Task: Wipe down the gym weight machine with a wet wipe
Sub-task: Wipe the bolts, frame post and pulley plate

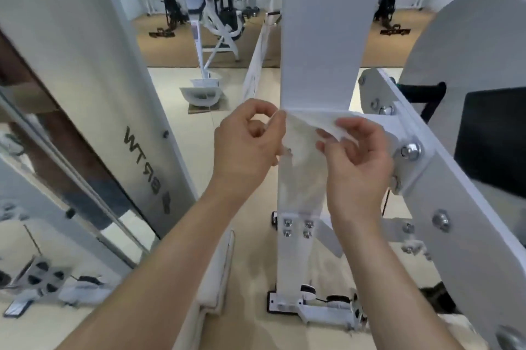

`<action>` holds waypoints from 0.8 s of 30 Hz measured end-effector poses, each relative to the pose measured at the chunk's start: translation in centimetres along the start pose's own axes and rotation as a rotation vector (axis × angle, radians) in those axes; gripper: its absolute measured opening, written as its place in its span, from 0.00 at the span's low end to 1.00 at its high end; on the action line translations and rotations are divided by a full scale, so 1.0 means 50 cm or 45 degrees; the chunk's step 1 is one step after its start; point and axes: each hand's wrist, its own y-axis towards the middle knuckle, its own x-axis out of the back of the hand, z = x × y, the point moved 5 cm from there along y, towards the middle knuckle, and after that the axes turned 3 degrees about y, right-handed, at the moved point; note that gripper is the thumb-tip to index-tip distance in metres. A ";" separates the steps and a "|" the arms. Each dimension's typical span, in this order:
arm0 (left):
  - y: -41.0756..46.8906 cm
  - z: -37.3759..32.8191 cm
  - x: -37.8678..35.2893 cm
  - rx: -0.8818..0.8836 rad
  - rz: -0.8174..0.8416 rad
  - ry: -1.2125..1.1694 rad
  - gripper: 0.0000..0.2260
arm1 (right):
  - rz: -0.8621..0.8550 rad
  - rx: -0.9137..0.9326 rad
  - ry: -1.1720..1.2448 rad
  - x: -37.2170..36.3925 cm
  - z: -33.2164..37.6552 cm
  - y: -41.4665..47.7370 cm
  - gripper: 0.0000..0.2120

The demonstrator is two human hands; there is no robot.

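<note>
A thin white wet wipe hangs spread out between my two hands, in front of the white upright post of the weight machine. My left hand pinches the wipe's upper left corner with thumb and fingers. My right hand pinches its upper right edge. The wipe hangs down semi-transparent, and the post's lower part shows through it. I cannot tell whether the wipe touches the post.
A white angled arm with bolts and a grey round cover stand to the right. A white panel marked BRTW rises at the left beside a mirror. Other gym machines stand beyond on the floor.
</note>
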 end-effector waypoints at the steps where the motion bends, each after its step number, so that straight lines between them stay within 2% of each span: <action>1: 0.028 -0.021 -0.004 -0.039 0.019 -0.034 0.04 | 0.041 0.239 -0.133 -0.026 0.012 0.022 0.12; 3: 0.079 -0.049 -0.009 -0.099 0.040 -0.137 0.04 | 0.137 0.691 -0.605 -0.088 0.009 0.053 0.16; 4: 0.106 -0.055 -0.011 -0.136 0.057 -0.175 0.03 | 0.145 0.839 -0.851 -0.118 -0.005 0.065 0.19; 6: 0.132 -0.053 -0.009 -0.198 0.061 -0.189 0.04 | 0.115 0.963 -1.208 -0.156 -0.023 0.078 0.24; 8: 0.149 -0.044 -0.001 -0.254 0.088 -0.191 0.06 | 0.011 1.041 -1.415 -0.189 -0.008 0.099 0.28; 11: 0.172 -0.041 0.012 -0.299 0.161 -0.245 0.05 | -0.183 1.209 -1.513 -0.230 0.064 0.159 0.30; 13: 0.193 -0.048 0.016 -0.298 0.208 -0.332 0.03 | -0.250 1.205 -1.560 -0.235 0.072 0.175 0.30; 16: 0.205 -0.053 0.010 -0.268 0.306 -0.347 0.06 | -0.124 1.062 -1.634 -0.217 -0.005 0.111 0.32; 18: 0.209 -0.053 0.001 -0.317 0.388 -0.279 0.06 | -0.067 1.058 -1.653 -0.206 -0.014 0.106 0.33; 21: 0.222 -0.077 0.001 -0.418 0.366 -0.302 0.10 | -0.137 1.226 -1.660 -0.245 0.091 0.178 0.35; 22: 0.249 -0.123 0.002 -0.502 0.357 -0.341 0.10 | -0.252 1.335 -1.668 -0.263 0.158 0.219 0.34; 24: 0.264 -0.155 0.006 -0.565 0.362 -0.408 0.09 | -0.271 1.349 -1.647 -0.272 0.199 0.242 0.33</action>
